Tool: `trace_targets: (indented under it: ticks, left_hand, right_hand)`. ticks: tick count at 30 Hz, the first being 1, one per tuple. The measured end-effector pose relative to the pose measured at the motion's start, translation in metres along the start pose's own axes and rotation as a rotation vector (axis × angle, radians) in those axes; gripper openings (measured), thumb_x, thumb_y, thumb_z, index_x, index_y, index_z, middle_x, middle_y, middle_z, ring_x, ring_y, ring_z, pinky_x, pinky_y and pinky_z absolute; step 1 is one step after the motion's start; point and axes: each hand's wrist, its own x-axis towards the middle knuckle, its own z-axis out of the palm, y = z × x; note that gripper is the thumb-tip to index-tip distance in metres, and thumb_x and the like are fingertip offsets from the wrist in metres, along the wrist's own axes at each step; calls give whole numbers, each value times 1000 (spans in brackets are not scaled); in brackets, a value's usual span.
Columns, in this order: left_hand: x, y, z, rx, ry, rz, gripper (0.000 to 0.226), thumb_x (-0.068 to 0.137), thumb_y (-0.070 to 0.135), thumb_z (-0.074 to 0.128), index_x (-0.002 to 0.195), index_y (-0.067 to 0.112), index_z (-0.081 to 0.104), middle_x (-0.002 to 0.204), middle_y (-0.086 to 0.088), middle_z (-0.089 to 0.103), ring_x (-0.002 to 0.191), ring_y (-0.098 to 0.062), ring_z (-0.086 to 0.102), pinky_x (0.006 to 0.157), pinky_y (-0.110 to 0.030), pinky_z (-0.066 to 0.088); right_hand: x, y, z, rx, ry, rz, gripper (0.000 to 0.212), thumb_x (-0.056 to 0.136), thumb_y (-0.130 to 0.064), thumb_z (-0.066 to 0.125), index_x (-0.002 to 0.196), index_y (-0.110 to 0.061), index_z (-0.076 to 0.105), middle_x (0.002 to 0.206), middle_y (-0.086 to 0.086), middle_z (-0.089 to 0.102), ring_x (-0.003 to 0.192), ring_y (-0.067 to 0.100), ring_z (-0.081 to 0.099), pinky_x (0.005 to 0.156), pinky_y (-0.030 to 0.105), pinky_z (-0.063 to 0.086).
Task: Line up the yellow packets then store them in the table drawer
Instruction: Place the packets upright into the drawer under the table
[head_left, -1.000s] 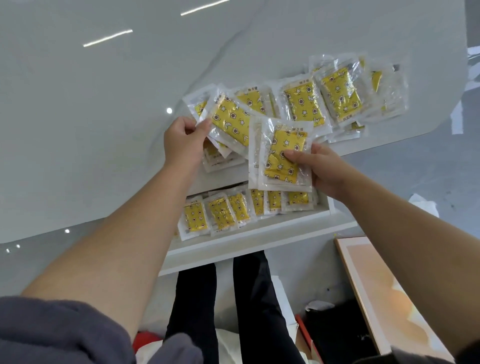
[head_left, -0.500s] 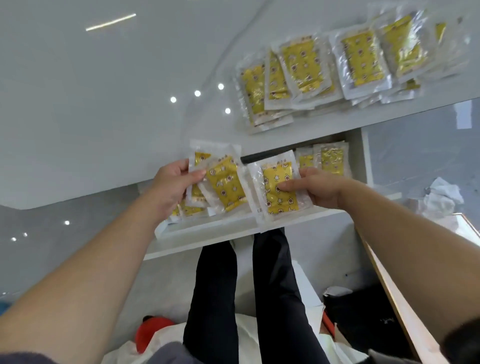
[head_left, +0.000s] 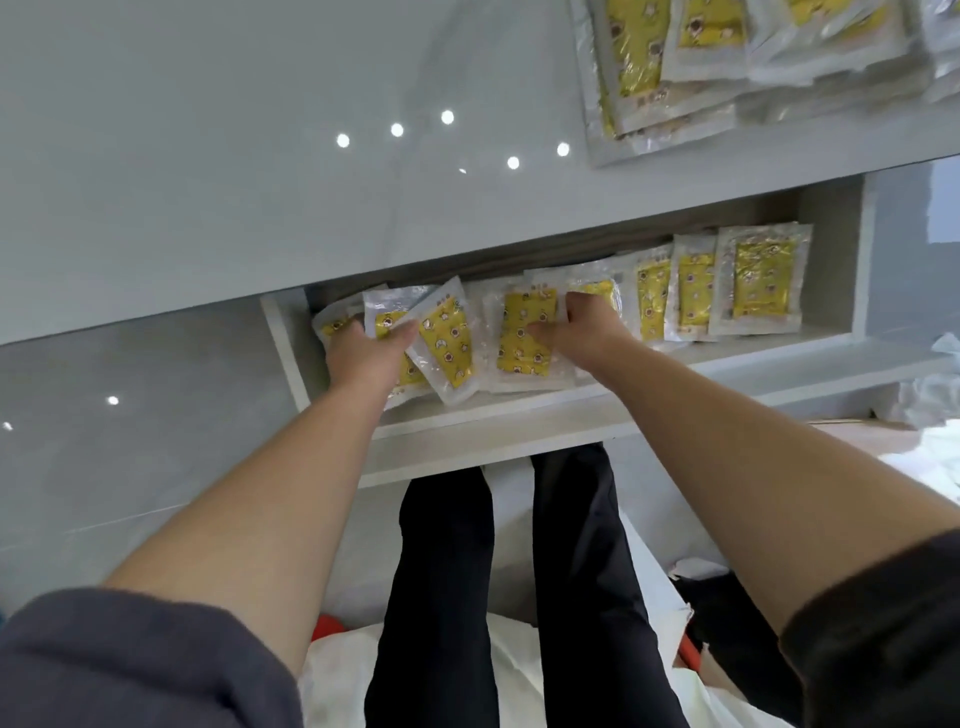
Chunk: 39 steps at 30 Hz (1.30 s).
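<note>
Yellow packets (head_left: 761, 283) stand in an overlapping row inside the open drawer (head_left: 493, 421), just to the right of the right hand (head_left: 584, 332). That hand is curled on a flat packet (head_left: 519, 343) lying on the drawer floor, with the thumb laid across its yellow face and the fingers hooked over its far edge. Just left of it, the left hand (head_left: 363, 358) pinches a small bunch of packets (head_left: 447, 343), thumb on top and fingers hidden underneath. The top packet of the bunch is tilted. A heap of packets (head_left: 701, 62) lies on the worktop (head_left: 208, 156), beyond both hands and off to their right.
</note>
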Motion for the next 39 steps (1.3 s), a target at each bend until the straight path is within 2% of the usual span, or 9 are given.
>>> trace_targets:
  ticks: [3, 5, 9, 14, 18, 24, 28, 35, 39]
  left_hand:
    - [2, 1, 2, 116, 82, 24, 49, 85, 44, 69, 113, 6, 58, 114, -9, 61, 102, -27, 61, 75, -28, 43]
    - [2, 0, -3, 219, 105, 92, 37, 90, 44, 62, 100, 8, 62, 101, -10, 64, 87, -24, 61, 66, -28, 40]
    - [0, -2, -18, 366, 138, 199, 32, 100, 31, 48, 115, 9, 64, 99, -8, 62, 89, -25, 56, 70, -27, 36]
    - [8, 0, -28, 659, 106, 100, 41, 98, 25, 51, 132, 1, 47, 132, -22, 54, 119, -38, 52, 89, -37, 45]
    - [0, 10, -15, 690, 182, 69, 68, 90, 11, 59, 146, 2, 23, 154, -21, 21, 137, -36, 32, 101, -44, 42]
    - [-23, 29, 36, 915, 79, 351, 64, 90, 25, 57, 144, 8, 28, 146, -16, 34, 136, -32, 32, 104, -49, 39]
    - [-28, 39, 68, 983, 17, 328, 59, 92, 27, 52, 143, 9, 29, 147, -14, 35, 139, -28, 29, 110, -52, 30]
    - [-35, 54, 84, 947, 22, 521, 54, 89, 21, 53, 138, 5, 34, 134, -18, 44, 126, -36, 43, 103, -49, 37]
    - [-48, 63, 84, 936, 75, 465, 53, 89, 21, 53, 136, 4, 36, 133, -20, 43, 124, -38, 43, 97, -47, 42]
  right_hand:
    - [7, 0, 5, -216, 72, -42, 19, 91, -30, 63, 89, -12, 56, 84, -2, 55, 76, 18, 53, 58, 24, 40]
    - [8, -3, 4, -383, 92, -66, 33, 93, -31, 59, 69, -16, 43, 70, -1, 47, 61, 13, 46, 49, 25, 33]
    - [5, -7, -7, -569, 107, -125, 40, 99, -33, 49, 64, -14, 44, 65, 2, 48, 61, 17, 50, 57, 25, 39]
    - [-5, -1, -46, -632, 80, -134, 36, 100, -28, 46, 68, -13, 47, 68, 4, 50, 63, 20, 50, 54, 26, 37]
    - [-2, 15, -75, -640, 84, -66, 32, 100, -21, 42, 70, -13, 48, 70, 4, 50, 62, 18, 48, 50, 24, 32]
    - [8, 42, -116, -632, 152, 35, 26, 102, -18, 39, 90, -8, 60, 80, 7, 58, 62, 15, 50, 52, 26, 40]
    - [19, 58, -138, -740, 229, 113, 27, 104, -23, 37, 94, -8, 57, 76, 7, 53, 68, 21, 53, 66, 33, 44]
    - [29, 65, -148, -830, 269, -31, 20, 101, -24, 47, 97, -17, 65, 81, 5, 61, 70, 22, 57, 59, 28, 43]
    - [22, 57, -146, -947, 235, 25, 22, 100, -25, 44, 101, -12, 62, 79, 6, 60, 68, 21, 58, 55, 28, 44]
